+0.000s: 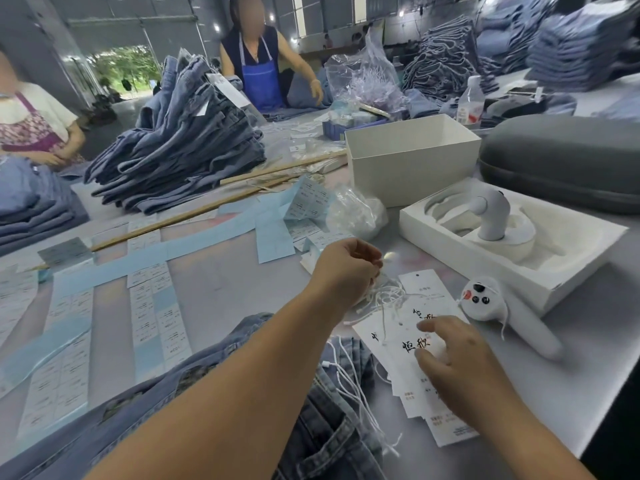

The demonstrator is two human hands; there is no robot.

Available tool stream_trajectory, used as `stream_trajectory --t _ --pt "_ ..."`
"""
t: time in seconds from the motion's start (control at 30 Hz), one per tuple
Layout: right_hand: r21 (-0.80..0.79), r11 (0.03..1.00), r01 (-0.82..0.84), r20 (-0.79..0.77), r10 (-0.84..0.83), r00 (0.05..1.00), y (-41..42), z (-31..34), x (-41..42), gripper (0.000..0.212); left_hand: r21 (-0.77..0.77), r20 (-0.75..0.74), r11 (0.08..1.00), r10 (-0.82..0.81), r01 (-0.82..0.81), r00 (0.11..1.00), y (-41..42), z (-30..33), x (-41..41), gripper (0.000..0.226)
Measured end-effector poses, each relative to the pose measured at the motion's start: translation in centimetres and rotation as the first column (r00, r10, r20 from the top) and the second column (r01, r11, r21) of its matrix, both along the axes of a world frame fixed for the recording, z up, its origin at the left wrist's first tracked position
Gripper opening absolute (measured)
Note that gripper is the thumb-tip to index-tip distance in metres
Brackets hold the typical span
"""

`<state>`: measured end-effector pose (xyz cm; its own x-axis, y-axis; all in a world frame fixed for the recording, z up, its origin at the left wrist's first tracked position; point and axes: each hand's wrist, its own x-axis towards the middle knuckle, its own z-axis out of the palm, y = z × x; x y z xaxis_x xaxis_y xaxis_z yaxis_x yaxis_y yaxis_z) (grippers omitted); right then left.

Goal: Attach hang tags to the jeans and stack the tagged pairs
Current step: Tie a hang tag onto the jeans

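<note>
Left hand point(348, 271) pinching white strings point(384, 296), right hand point(460, 365) on card tags point(398, 337)

Left hand point(346, 271) pinches white strings point(384, 296) while right hand point(460, 368) presses the hang tags point(391, 337) beside jeans point(322, 438).

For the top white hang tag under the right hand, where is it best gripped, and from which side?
Probably the top hang tag by its free left edge, pinched from the left: it lies flat on the stack, and the right hand covers its right part.
</note>
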<state>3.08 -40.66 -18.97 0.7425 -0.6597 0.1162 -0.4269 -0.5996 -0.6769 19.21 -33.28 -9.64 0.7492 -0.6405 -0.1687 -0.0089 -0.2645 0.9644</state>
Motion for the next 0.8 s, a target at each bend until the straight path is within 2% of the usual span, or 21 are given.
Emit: stream_trajectory --t 0.1,0.27,0.37,0.57,0.8 --pt "0.000 0.999 -0.033 0.036 0.033 0.999 0.2 -0.6 -0.3 0.029 0.077 0.061 0.996 -0.041 0.037 0.997 -0.5 -0.7 0.3 0.035" --pt "-0.091 0.988 -0.122 -0.001 0.123 0.992 0.1 -1.2 0.2 0.027 0.221 0.123 0.972 -0.109 0.080 0.986 -0.8 -2.0 0.9 0.048" --pt "-0.198 0.967 -0.159 -0.028 0.157 0.987 0.0 -1.2 1.3 0.025 0.298 0.176 0.949 -0.159 0.101 0.971 -0.9 -2.9 1.1 0.037" --pt "-0.290 0.938 -0.189 -0.266 0.111 0.958 0.2 -0.9 4.3 0.033 0.340 0.226 0.933 -0.202 0.118 0.953 -0.2 -4.0 1.5 0.029" --pt "-0.386 0.899 -0.207 -0.360 0.060 0.931 0.1 -0.7 6.0 0.026 0.328 0.272 0.938 -0.211 0.116 0.939 0.1 -3.9 1.8 0.028"
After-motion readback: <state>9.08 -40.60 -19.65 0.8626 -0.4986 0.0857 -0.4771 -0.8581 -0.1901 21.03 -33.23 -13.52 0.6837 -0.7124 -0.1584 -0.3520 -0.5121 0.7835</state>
